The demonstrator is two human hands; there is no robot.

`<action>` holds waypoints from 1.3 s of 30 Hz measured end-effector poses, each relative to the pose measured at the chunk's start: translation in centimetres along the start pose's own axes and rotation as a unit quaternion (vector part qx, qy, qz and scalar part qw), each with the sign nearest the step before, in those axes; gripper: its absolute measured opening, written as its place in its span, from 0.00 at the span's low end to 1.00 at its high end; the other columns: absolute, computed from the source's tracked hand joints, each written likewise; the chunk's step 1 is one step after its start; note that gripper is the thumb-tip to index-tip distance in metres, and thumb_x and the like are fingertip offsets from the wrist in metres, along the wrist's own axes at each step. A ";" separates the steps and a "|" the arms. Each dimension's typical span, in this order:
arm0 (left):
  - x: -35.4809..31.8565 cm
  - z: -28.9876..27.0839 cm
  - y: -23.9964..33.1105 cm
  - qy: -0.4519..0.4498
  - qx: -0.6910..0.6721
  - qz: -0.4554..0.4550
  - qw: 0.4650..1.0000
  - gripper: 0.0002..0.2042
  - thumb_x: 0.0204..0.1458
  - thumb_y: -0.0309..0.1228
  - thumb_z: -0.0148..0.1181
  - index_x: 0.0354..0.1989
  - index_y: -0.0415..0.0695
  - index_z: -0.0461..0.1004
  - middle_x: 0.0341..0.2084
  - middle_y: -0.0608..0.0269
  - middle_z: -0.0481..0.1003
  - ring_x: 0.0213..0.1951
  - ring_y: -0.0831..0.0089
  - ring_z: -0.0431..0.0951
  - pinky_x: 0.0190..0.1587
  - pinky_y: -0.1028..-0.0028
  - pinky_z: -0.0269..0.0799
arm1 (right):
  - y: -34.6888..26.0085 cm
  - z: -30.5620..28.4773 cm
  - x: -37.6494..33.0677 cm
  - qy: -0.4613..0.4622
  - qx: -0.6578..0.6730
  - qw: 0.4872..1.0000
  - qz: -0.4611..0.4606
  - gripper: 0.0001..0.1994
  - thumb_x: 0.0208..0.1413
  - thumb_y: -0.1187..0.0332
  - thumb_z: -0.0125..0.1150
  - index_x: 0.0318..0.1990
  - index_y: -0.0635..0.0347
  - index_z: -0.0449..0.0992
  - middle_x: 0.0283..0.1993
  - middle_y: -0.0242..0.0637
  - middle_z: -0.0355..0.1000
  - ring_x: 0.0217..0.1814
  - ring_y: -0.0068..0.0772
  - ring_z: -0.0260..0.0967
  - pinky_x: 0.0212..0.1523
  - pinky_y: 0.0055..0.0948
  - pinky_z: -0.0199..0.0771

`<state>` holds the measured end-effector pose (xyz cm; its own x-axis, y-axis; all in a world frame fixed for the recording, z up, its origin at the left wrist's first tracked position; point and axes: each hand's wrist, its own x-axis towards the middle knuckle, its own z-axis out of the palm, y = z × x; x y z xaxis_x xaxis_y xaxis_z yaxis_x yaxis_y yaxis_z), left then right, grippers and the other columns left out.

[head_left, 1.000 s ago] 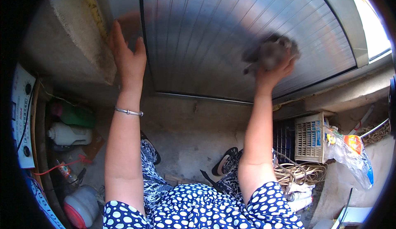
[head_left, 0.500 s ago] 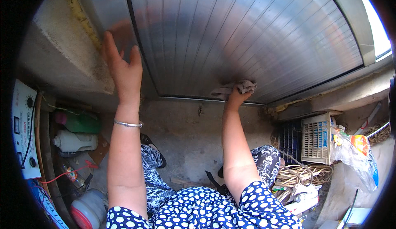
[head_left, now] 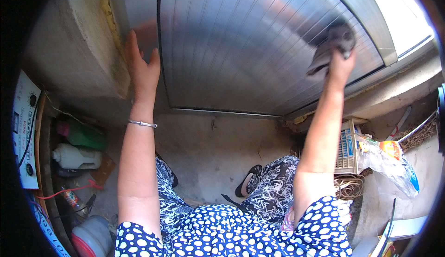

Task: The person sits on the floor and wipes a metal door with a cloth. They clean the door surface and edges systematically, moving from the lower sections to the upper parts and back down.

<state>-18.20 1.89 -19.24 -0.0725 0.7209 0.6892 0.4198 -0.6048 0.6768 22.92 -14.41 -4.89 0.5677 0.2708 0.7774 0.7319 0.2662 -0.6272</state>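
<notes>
A ribbed silver metal panel (head_left: 241, 48) with a dark edge strip fills the upper middle. My right hand (head_left: 342, 61) is closed on a grey cloth (head_left: 324, 55), held against or close to the panel's right part; the cloth is smeared by motion. On the panel's left, my left hand (head_left: 143, 67) rests at the smooth metal frame (head_left: 134, 6), fingers stretched and thumb apart, holding nothing. A silver bangle (head_left: 142, 124) circles my left wrist.
At left are a control box with knobs (head_left: 28, 132), a white jug (head_left: 76, 157) and a green bottle (head_left: 83, 135). On the right stand a plastic crate (head_left: 347, 150), a clear plastic bag (head_left: 387, 164) and coiled cable (head_left: 350, 187). A concrete ledge (head_left: 394, 90) runs below the panel.
My right hand has carried the cloth up and to the right across the panel, from its lower edge toward the right frame. My left hand stays at the left frame. The view has shifted slightly.
</notes>
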 end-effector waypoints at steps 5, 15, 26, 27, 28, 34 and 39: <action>-0.1 -0.3 -0.6 0.010 0.029 0.014 0.999 0.34 0.53 0.26 0.57 0.67 0.45 0.48 0.65 0.49 0.50 0.65 0.54 0.53 0.59 0.61 0.64 | -4.9 3.0 1.5 0.054 -0.074 0.990 -0.110 0.27 0.44 0.64 0.69 0.51 0.66 0.67 0.45 0.48 0.69 0.49 0.44 0.66 0.53 0.39 0.64; -0.1 0.6 -0.1 0.012 0.004 0.003 1.000 0.35 0.50 0.22 0.57 0.66 0.39 0.48 0.64 0.46 0.52 0.65 0.53 0.53 0.60 0.62 0.61 | 11.8 2.6 -15.1 0.093 -0.250 0.963 -0.048 0.33 0.45 0.72 0.64 0.59 0.68 0.56 0.56 0.57 0.58 0.61 0.59 0.50 0.61 0.49 0.52; -0.1 0.5 1.3 -0.005 0.043 -0.004 0.999 0.35 0.51 0.22 0.57 0.67 0.41 0.46 0.65 0.47 0.48 0.66 0.54 0.53 0.60 0.62 0.62 | 19.4 4.2 -28.7 0.145 0.139 0.872 0.446 0.30 0.52 0.78 0.57 0.63 0.59 0.54 0.62 0.45 0.55 0.58 0.44 0.60 0.56 0.40 0.65; 0.0 -0.1 0.8 -0.002 0.061 0.003 0.998 0.35 0.51 0.22 0.57 0.67 0.41 0.46 0.65 0.47 0.48 0.66 0.54 0.53 0.60 0.62 0.62 | 17.8 5.1 -28.6 0.136 0.186 0.835 0.499 0.30 0.52 0.79 0.56 0.63 0.58 0.55 0.62 0.44 0.56 0.58 0.42 0.60 0.55 0.40 0.66; -0.1 0.0 0.8 -0.003 0.064 0.004 0.998 0.36 0.51 0.22 0.57 0.67 0.41 0.46 0.65 0.47 0.48 0.66 0.54 0.53 0.60 0.62 0.62 | 17.0 4.6 -28.1 0.135 0.225 0.800 0.540 0.29 0.52 0.79 0.56 0.63 0.57 0.56 0.61 0.44 0.57 0.58 0.41 0.60 0.54 0.40 0.67; 0.1 -0.2 0.5 0.015 0.080 0.011 0.997 0.36 0.51 0.23 0.58 0.67 0.42 0.46 0.65 0.48 0.48 0.66 0.54 0.52 0.60 0.61 0.63 | 14.9 0.4 -20.5 0.021 0.086 0.861 0.502 0.40 0.48 0.75 0.62 0.68 0.62 0.46 0.64 0.48 0.56 0.59 0.49 0.61 0.56 0.42 0.64; 0.1 0.5 -0.2 0.016 0.071 0.030 0.997 0.36 0.51 0.23 0.58 0.67 0.42 0.46 0.66 0.48 0.47 0.66 0.54 0.51 0.60 0.60 0.62 | 10.2 -3.6 -7.4 0.029 -0.016 0.987 0.155 0.27 0.40 0.74 0.67 0.52 0.68 0.68 0.52 0.47 0.71 0.54 0.40 0.68 0.53 0.35 0.66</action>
<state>-17.86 2.30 -19.44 -0.0716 0.6729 0.7362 0.5482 -0.5901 0.5927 27.53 -17.06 -16.87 0.7862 0.2805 0.5507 0.5312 0.1486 -0.8341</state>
